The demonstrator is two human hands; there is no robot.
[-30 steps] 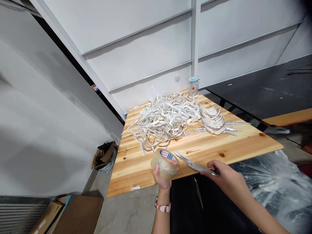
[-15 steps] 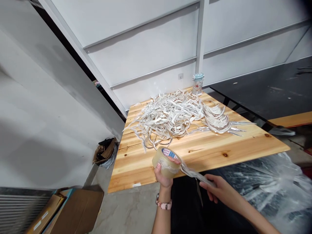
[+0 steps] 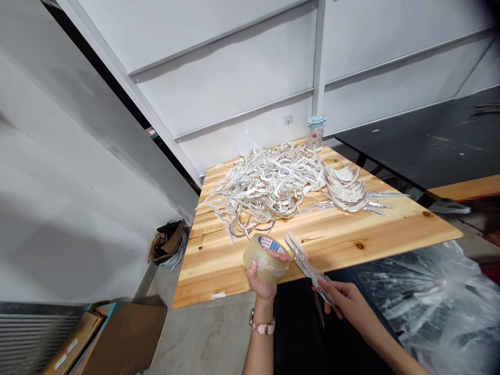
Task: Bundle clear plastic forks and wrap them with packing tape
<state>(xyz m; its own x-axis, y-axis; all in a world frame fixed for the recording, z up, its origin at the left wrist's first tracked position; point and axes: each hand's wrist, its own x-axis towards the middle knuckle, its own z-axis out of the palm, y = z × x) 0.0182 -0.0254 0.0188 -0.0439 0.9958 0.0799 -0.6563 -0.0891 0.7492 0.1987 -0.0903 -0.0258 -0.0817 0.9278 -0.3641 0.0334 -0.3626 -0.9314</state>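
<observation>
My left hand (image 3: 262, 281) grips a wide roll of clear packing tape (image 3: 255, 259), with fingers inside its printed core and the thumb on the outer side. Between the thumb and fingers of my right hand (image 3: 341, 298) is a thin bundle of translucent strips (image 3: 307, 262), whose free end points up toward the table and stands just right of the roll, apart from it. Beyond both hands, a large tangled heap of white and silvery strips (image 3: 269, 179) covers the middle of the wooden table (image 3: 219, 260). A neater curved bundle of strips (image 3: 346, 191) lies right of the heap.
A clear jar with a blue lid (image 3: 316, 131) stands at the table's back corner. To the right is a dark table (image 3: 422, 140). Clear plastic sheeting (image 3: 437, 302) bulges below the right edge. Cardboard boxes (image 3: 121, 333) sit on the floor at left.
The strip bundle in my right hand has come away from the tape roll, leaving a gap. My right hand has shifted slightly left and down. My left hand holds the roll almost unmoved.
</observation>
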